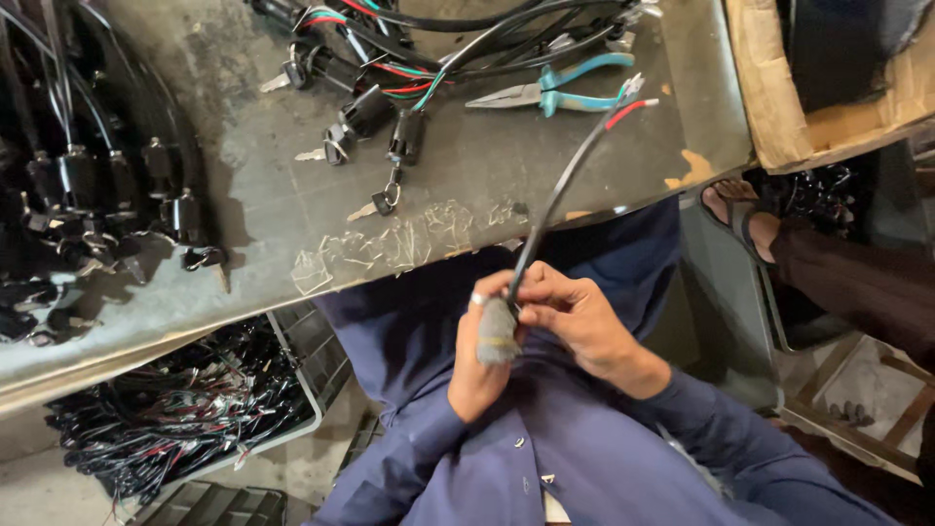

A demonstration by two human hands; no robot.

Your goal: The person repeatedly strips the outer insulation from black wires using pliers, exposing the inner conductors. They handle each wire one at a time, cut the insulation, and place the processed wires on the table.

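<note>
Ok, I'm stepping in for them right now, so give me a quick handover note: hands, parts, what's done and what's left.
Left hand: a bandaged finger and a ring, closed around the lower end of the black cable.
Right hand: pinching the same cable just beside it, over the lap.
The cable's far end rises over the table edge, its red and white wire tips bare.
Teal pliers lie untouched on the table among key switches.
Done: cable in hand. Left: cannot tell from here.

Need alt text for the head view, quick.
Both hands, left hand and right hand, hold a black cable over the lap, its lower end in a grey wrap. Teal-handled pliers and keyed switches lie on the metal table.
</note>
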